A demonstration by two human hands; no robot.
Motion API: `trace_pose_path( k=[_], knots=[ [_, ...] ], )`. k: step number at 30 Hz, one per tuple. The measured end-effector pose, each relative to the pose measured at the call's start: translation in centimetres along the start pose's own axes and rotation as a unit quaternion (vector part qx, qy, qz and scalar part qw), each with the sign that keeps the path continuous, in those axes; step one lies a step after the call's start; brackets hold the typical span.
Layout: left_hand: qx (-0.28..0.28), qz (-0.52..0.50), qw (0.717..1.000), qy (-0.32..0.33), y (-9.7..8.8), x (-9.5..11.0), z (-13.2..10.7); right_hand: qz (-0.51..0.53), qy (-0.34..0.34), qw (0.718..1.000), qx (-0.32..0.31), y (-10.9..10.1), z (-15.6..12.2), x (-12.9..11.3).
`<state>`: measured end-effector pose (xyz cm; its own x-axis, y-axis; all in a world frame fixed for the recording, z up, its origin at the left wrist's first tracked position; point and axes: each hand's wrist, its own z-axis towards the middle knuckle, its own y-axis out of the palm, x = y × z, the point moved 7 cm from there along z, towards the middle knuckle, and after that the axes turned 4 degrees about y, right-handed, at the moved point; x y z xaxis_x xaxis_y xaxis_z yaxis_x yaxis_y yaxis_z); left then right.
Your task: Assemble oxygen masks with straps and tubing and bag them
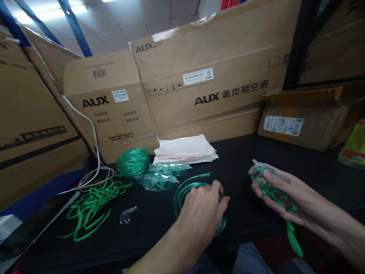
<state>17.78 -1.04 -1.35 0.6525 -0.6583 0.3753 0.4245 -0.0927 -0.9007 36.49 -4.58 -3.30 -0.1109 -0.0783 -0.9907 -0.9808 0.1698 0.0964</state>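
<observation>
My left hand (203,211) rests on a coil of green tubing (185,190) lying on the black table (234,160), fingers closed around its near side. My right hand (285,198) holds a clear green-tinted mask (261,173) with a green elastic strap (293,236) hanging down from the palm. Several more clear masks (159,177) lie in a heap just beyond the coil.
A second tubing coil (132,161), a tangle of green straps (91,211) and small clear clips (127,215) lie at the left. White plastic bags (185,149) are stacked behind. Cardboard boxes (205,76) wall the back; a white cable (94,152) runs down at the left.
</observation>
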Motion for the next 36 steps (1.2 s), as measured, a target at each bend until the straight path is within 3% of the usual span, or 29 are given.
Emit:
trace_pose_path(
  k=[2,5,9,13,22,31,36],
  knots=[
    [0.037,-0.014,0.999,0.019,-1.4,-0.4,0.4,0.004,0.019,0.995,-0.093,2.1,-0.1,0.7],
    [0.083,0.064,0.993,0.055,-3.1,-1.6,0.7,-0.024,0.010,0.981,-0.190,4.6,-0.6,1.2],
    [0.053,0.170,0.980,0.089,-2.1,-4.1,1.0,-0.109,0.005,0.966,-0.236,6.9,-0.8,1.9],
    [0.050,0.169,0.979,0.103,-1.0,-5.5,0.8,-0.226,-0.010,0.952,-0.206,7.6,-0.5,2.0],
    [0.042,0.150,0.982,0.107,-1.1,-5.4,0.7,-0.364,-0.132,0.912,-0.135,5.6,0.5,0.1],
    [0.078,0.145,0.984,0.061,-0.8,-4.5,-0.3,-0.363,-0.199,0.902,-0.119,6.3,2.0,-0.4],
    [0.080,0.108,0.984,0.120,-0.7,-3.7,-0.3,-0.344,-0.197,0.908,-0.131,6.9,2.2,-0.2]
  ],
)
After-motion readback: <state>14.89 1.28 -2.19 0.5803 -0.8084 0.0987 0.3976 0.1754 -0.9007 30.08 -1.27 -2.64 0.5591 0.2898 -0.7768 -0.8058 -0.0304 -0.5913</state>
